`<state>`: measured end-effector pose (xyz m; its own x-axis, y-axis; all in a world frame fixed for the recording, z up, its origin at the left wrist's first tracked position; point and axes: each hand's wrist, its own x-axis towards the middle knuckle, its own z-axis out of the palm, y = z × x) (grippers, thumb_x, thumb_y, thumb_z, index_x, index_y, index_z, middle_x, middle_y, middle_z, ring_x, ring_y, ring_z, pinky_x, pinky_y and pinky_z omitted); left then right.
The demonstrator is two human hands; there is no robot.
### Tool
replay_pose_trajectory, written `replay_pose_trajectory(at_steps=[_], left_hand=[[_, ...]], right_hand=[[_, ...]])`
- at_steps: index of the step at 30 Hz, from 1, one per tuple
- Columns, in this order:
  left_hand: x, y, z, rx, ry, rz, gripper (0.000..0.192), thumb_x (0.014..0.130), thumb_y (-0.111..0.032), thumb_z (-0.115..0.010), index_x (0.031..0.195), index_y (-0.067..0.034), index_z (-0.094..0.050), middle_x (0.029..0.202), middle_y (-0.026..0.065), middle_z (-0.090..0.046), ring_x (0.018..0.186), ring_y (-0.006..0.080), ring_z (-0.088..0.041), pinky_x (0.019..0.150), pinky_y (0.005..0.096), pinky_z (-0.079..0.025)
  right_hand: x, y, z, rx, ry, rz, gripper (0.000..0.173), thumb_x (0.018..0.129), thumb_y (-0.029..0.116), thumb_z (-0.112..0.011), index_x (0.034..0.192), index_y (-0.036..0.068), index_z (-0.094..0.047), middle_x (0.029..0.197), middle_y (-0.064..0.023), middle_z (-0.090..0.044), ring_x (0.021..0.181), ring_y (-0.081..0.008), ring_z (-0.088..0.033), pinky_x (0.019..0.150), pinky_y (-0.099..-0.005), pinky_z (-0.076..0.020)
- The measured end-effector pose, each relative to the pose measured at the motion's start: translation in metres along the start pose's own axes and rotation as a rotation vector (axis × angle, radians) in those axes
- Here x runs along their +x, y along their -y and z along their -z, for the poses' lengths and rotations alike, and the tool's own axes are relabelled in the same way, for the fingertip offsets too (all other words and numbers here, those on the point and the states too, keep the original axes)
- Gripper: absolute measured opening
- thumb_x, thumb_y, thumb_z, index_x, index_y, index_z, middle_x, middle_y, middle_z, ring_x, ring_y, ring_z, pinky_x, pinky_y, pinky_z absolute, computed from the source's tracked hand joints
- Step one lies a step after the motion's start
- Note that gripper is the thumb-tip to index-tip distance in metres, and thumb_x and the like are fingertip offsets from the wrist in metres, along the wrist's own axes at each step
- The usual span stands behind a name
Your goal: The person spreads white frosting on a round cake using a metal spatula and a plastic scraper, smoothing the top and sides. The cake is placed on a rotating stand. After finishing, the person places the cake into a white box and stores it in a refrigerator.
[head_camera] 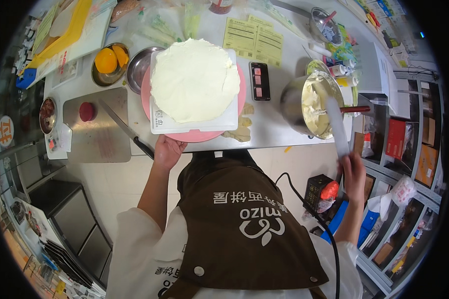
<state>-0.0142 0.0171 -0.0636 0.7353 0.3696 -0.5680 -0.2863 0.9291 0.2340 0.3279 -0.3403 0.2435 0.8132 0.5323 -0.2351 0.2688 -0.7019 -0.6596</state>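
A round cake [194,80] with rough-edged pale cream over its top sits on a white square board [164,127]. The board rests on a pink cake turntable [194,137]. At the turntable's near rim is my left hand [168,152], its fingers curled against the edge and partly hidden beneath it. My right hand [353,175] grips a long icing spatula [338,129], its pale blade blurred. The blade passes in front of the rim of a tilted metal mixing bowl [295,106]. Inside that bowl is pale cream [316,101], along with a utensil with a reddish-brown handle [355,109].
Left of the turntable lie a knife [119,121] and a metal tray [97,145] bearing a red round object [86,111]. Mango pieces [106,60] fill part of a steel bowl. A phone [260,81] and yellow printed slips [252,39] lie right of the cake.
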Motion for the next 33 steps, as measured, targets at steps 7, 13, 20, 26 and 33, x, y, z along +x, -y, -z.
replay_pose_trajectory(at_steps=[7,13,20,26,33], left_hand=[[-0.009,0.005,0.012,-0.006,0.072,-0.026,0.048,0.108,-0.040,-0.032,0.128,-0.006,-0.059,0.121,0.0106,-0.070,0.108,0.0247,-0.067,0.093,0.0417,-0.052],[-0.011,0.015,0.010,-0.032,0.100,-0.021,0.049,0.109,-0.040,-0.031,0.124,-0.005,-0.061,0.117,0.0120,-0.072,0.106,0.0253,-0.068,0.092,0.0419,-0.053],[-0.013,0.015,0.008,-0.030,0.054,-0.012,0.050,0.108,-0.040,-0.032,0.121,-0.004,-0.063,0.111,0.0123,-0.073,0.101,0.0257,-0.069,0.090,0.0406,-0.054],[-0.014,0.018,0.004,0.004,0.014,-0.014,0.051,0.108,-0.040,-0.031,0.123,-0.003,-0.062,0.115,0.0132,-0.072,0.104,0.0263,-0.069,0.090,0.0403,-0.054],[-0.014,0.019,0.007,-0.012,0.017,-0.023,0.051,0.108,-0.041,-0.030,0.126,-0.003,-0.060,0.119,0.0132,-0.070,0.108,0.0268,-0.066,0.091,0.0404,-0.052]], right_hand=[[0.068,0.160,-0.077,-0.413,0.097,0.584,0.019,0.091,0.002,-0.067,0.110,0.004,-0.069,0.090,-0.0139,-0.068,0.072,-0.0294,-0.066,0.064,-0.0353,-0.0519],[0.078,0.170,-0.093,-0.510,0.145,0.718,0.019,0.091,0.004,-0.068,0.109,0.005,-0.070,0.087,-0.0122,-0.069,0.072,-0.0326,-0.067,0.064,-0.0388,-0.0521],[0.078,0.165,-0.091,-0.550,0.142,0.713,0.019,0.091,0.005,-0.068,0.110,0.005,-0.070,0.083,-0.0118,-0.067,0.071,-0.0328,-0.066,0.063,-0.0400,-0.0511],[0.078,0.160,-0.093,-0.548,0.152,0.689,0.018,0.092,0.006,-0.066,0.109,0.005,-0.069,0.082,-0.0113,-0.065,0.068,-0.0332,-0.063,0.061,-0.0405,-0.0497],[0.076,0.159,-0.097,-0.433,0.195,0.613,0.018,0.093,0.005,-0.066,0.111,0.004,-0.069,0.081,-0.0117,-0.065,0.064,-0.0295,-0.062,0.060,-0.0368,-0.0492]])
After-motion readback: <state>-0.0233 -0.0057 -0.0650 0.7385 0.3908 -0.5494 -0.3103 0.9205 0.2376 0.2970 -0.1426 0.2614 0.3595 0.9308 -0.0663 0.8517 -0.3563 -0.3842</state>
